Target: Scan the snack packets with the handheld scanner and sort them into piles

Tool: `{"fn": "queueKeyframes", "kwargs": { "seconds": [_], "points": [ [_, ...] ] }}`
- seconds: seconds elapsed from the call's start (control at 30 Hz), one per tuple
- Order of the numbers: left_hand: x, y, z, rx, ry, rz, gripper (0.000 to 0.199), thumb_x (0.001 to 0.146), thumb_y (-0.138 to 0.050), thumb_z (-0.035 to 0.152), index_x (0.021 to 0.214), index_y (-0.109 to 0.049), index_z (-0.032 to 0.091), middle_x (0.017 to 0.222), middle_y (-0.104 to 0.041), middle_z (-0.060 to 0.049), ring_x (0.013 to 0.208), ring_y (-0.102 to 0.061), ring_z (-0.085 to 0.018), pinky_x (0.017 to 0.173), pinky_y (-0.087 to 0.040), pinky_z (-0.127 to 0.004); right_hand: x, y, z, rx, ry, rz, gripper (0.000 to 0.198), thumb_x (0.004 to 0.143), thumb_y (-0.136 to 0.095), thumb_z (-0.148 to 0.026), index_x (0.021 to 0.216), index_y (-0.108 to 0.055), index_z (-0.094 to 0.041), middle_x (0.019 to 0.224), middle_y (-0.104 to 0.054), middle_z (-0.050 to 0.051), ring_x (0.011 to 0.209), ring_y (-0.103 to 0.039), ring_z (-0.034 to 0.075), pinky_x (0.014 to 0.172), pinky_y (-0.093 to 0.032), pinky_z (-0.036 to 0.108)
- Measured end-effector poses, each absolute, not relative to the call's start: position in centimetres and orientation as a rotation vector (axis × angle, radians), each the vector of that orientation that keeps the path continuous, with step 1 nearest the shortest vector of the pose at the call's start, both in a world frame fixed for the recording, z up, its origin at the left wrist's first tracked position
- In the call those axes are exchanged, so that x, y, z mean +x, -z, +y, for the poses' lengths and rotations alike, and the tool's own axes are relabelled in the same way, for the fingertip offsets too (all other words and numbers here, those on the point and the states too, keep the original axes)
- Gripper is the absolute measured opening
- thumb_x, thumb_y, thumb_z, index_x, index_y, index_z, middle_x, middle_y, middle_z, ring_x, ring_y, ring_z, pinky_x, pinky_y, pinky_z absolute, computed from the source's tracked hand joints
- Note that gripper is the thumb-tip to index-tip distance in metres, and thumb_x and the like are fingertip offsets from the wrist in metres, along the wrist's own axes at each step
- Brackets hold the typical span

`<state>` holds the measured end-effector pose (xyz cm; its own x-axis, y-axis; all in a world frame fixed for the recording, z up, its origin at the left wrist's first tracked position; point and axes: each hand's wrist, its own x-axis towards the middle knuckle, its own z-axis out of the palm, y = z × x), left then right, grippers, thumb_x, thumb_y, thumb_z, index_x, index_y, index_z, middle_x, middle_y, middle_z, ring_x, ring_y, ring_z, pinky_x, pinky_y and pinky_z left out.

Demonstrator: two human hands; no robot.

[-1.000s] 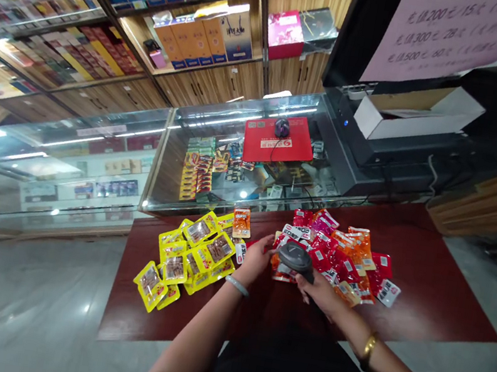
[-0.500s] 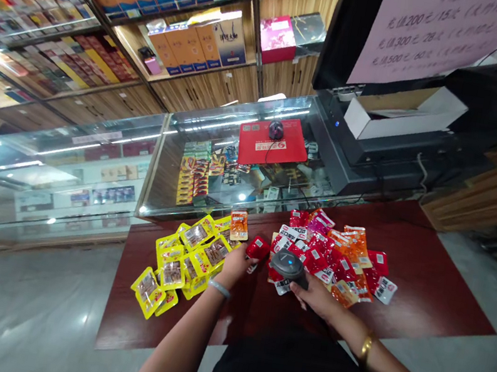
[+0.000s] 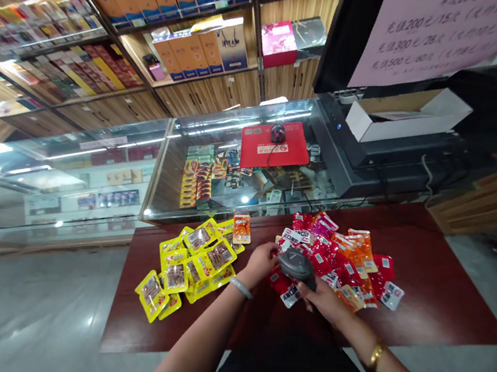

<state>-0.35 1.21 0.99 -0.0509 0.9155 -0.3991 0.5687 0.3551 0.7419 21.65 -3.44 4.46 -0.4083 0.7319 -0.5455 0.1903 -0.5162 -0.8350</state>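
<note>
My right hand (image 3: 324,300) is wrapped round the handle of a dark grey barcode scanner (image 3: 296,265), its head over the left part of a heap of small snack packets. My left hand (image 3: 262,262) is at that heap's left edge, beside the scanner head, with fingers curled together; what they pinch is hidden. Red packets (image 3: 347,270), orange packets (image 3: 359,246) and white-ended ones make up the heap. Left of my left hand lies a pile of yellow snack packets (image 3: 200,260), with one orange packet (image 3: 242,229) at its upper right.
The packets lie on a dark red-brown tabletop (image 3: 443,276). Behind it stands a glass display counter (image 3: 166,166) bearing a red mouse pad (image 3: 294,159) and mouse. A monitor (image 3: 349,38) and an open white box (image 3: 404,126) are at the right.
My left hand has moved right from near the yellow pile to the heap's left edge. The red packet it held can no longer be made out. My right hand still grips the scanner.
</note>
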Motion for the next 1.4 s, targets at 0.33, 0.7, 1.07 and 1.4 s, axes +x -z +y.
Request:
{"fn": "queueKeyframes", "kwargs": {
  "seconds": [0.33, 0.7, 1.07, 1.4],
  "points": [
    [-8.2, -0.1, 4.9, 1.348, 0.125, 2.507, 0.048, 0.082, -0.063, 0.048, 0.114, -0.057, 0.013, 0.126, -0.058, -0.02, 0.123, -0.05, -0.036, 0.099, -0.038, -0.043, 22.0, -4.7, -3.6, -1.443, -2.011, -1.248, 0.063, 0.071, -0.064, -0.078, 0.097, -0.052, -0.021, 0.053, -0.045, -0.01, 0.041, -0.042, 0.01, 0.045, -0.037, 0.025],
    [-7.0, -0.6, 7.0, 1.503, 0.13, 2.382, 0.073, 0.071, -0.077, 0.041, 0.133, -0.047, 0.018, 0.146, -0.046, -0.02, 0.127, -0.048, -0.035, 0.104, -0.034, -0.041, 22.5, -3.2, -3.8, -1.419, -2.013, -1.291, 0.059, 0.075, -0.063, -0.074, 0.1, -0.052, -0.021, 0.052, -0.046, -0.01, 0.039, -0.042, 0.009, 0.045, -0.038, 0.024],
    [-5.7, 0.4, 4.4, 1.208, -0.414, 1.978, 0.037, 0.076, -0.075, 0.031, 0.103, -0.055, 0.016, 0.098, -0.071, -0.011, 0.087, -0.068, -0.021, 0.076, -0.047, -0.029, 22.7, -3.6, -3.4, -1.47, -1.971, -1.305, 0.059, 0.074, -0.062, -0.076, 0.096, -0.052, -0.022, 0.047, -0.047, -0.01, 0.039, -0.044, 0.011, 0.045, -0.035, 0.025],
    [-3.2, 0.6, 2.8, 1.08, -0.654, 1.81, 0.033, 0.069, -0.08, 0.028, 0.086, -0.054, 0.017, 0.085, -0.068, -0.006, 0.077, -0.064, -0.018, 0.074, -0.049, -0.03, 22.1, -5.3, -3.1, -1.494, -1.944, -1.242, 0.066, 0.066, -0.061, -0.084, 0.088, -0.05, -0.022, 0.052, -0.046, -0.009, 0.04, -0.042, 0.01, 0.046, -0.036, 0.026]
  ]
}}
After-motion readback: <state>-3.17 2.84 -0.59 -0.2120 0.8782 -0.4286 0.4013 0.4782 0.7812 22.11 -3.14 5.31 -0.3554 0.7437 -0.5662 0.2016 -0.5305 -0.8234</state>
